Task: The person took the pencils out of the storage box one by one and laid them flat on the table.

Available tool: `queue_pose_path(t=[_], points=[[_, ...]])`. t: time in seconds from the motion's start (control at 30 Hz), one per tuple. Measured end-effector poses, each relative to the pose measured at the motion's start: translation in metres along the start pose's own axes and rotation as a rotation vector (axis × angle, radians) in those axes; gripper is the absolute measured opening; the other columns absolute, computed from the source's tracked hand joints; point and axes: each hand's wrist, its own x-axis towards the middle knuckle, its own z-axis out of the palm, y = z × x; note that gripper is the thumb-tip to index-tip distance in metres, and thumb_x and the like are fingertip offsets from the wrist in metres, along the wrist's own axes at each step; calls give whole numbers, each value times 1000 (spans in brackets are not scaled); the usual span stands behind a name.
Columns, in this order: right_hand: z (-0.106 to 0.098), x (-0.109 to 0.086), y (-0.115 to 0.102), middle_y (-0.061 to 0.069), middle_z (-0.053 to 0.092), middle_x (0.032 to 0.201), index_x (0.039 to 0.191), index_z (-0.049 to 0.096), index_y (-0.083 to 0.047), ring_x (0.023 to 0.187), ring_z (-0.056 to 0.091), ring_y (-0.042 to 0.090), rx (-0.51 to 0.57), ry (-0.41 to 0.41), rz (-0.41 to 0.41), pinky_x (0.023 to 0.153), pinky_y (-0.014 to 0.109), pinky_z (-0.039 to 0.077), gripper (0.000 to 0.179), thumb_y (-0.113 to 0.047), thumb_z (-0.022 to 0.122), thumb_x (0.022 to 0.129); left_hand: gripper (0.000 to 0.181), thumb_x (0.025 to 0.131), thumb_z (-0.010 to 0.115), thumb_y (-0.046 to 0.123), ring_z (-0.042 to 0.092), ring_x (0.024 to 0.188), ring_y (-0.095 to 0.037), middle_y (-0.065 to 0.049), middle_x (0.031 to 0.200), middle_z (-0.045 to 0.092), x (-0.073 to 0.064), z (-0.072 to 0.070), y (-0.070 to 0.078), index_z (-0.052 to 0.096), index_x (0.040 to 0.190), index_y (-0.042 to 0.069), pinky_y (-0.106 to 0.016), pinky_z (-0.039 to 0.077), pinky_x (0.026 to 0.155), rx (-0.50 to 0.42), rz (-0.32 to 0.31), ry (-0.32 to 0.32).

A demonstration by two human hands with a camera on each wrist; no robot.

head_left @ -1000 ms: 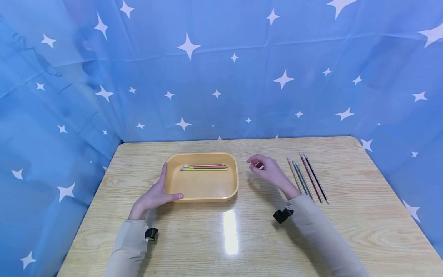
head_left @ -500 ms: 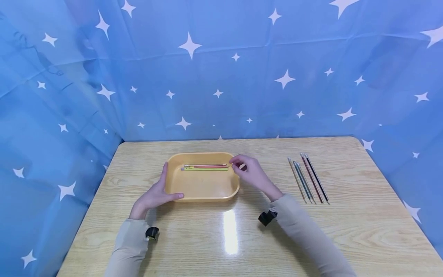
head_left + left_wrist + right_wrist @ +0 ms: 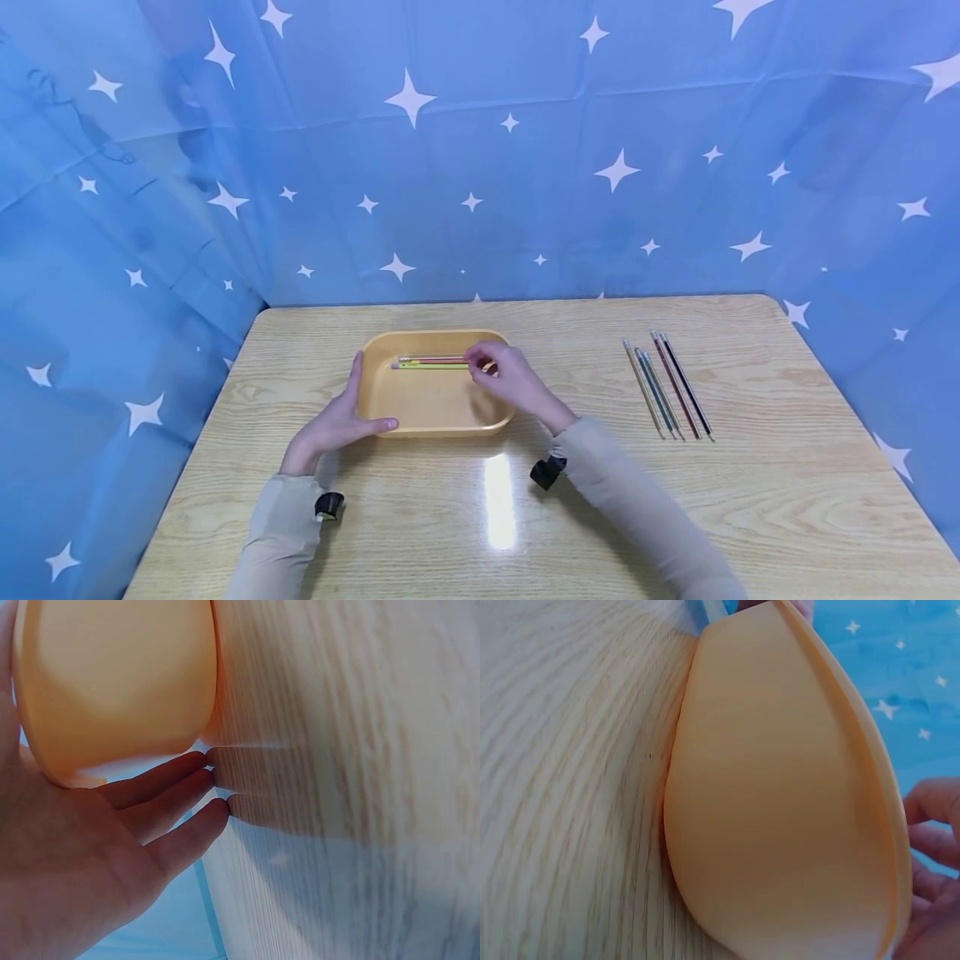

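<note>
A shallow yellow plastic tray point(image 3: 442, 432) lies on the wooden table, with three pencils along its far side: a yellow-green pencil point(image 3: 427, 367), a red pencil point(image 3: 438, 362) and a darker, thinner one. My left hand point(image 3: 337, 423) rests at the tray's near left corner, thumb on the front rim and fingers along the left side. In the left wrist view its fingers point(image 3: 176, 836) are fairly straight beside the tray wall. Over the tray, my right hand point(image 3: 506, 379) has bent fingers covering the pencils' right ends. Whether it grips one is hidden; the right wrist view shows mostly tray wall point(image 3: 780, 787).
Several pencils point(image 3: 667, 387) lie side by side on the table point(image 3: 795, 467) to the right of the tray. A blue curtain with white stars point(image 3: 450, 233) hangs behind the table and at both sides. Each wrist wears a small black camera point(image 3: 548, 472).
My right hand has moved left from the table beside the tray, over its right rim, to the pencils' right ends. My left hand, the tray and the pencils have not visibly moved.
</note>
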Motion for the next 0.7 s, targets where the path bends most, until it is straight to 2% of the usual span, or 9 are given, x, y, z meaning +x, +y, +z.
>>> queue_pose_path(t=[0.23, 0.47, 0.7], points=[[9, 9, -3, 15, 66, 92, 104, 64, 9, 85, 62, 23, -26, -21, 13, 73, 24, 53, 20, 5, 62, 85, 124, 81, 79, 24, 17, 139, -46, -31, 155, 2, 0, 0, 1, -22, 149, 2, -58, 15, 111, -15, 17, 2], [19, 17, 0, 10, 65, 91, 103, 65, 7, 84, 62, 22, -71, -33, 21, 75, 23, 52, 20, 4, 63, 84, 124, 81, 79, 24, 19, 138, -47, -31, 155, 1, 0, 1, 1, -22, 148, 2, -59, 16, 110, -34, 17, -2], [26, 23, -1, 11, 67, 95, 104, 65, 5, 89, 63, 22, -120, -64, 60, 79, 26, 52, 20, 0, 65, 85, 123, 81, 79, 22, 17, 139, -46, -30, 156, 2, 0, 1, 1, -21, 149, 1, -58, 15, 110, -33, 22, 3]])
